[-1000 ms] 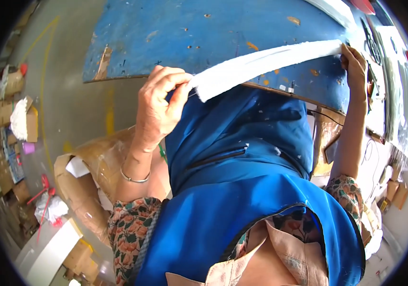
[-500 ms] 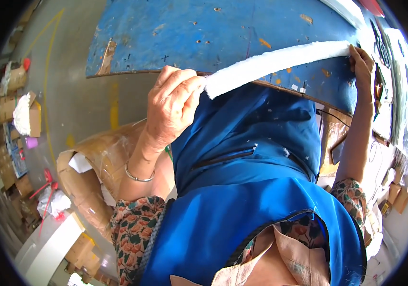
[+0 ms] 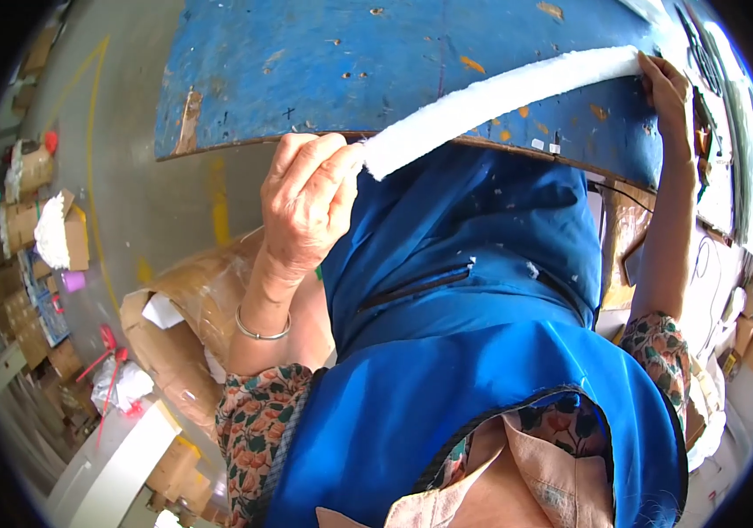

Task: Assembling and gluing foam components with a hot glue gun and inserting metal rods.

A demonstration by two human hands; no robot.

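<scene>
A long white fluffy strip [image 3: 499,97] stretches across the near edge of a worn blue table [image 3: 376,62]. My left hand [image 3: 310,198] is closed on the strip's left end, just off the table's front edge. My right hand [image 3: 671,92] holds the strip's right end against the tabletop at the far right. Between my arms hangs my blue apron [image 3: 473,343] over a flowered shirt. A thin bangle sits on my left wrist.
An open cardboard box [image 3: 191,317] stands on the grey floor to my left. More boxes, one with white stuffing [image 3: 59,233], line the left wall. Cardboard and cables [image 3: 711,264] lie at the right beside the table.
Both hands have carried the strip farther up over the table, and it now lies stretched straighter along the blue surface.
</scene>
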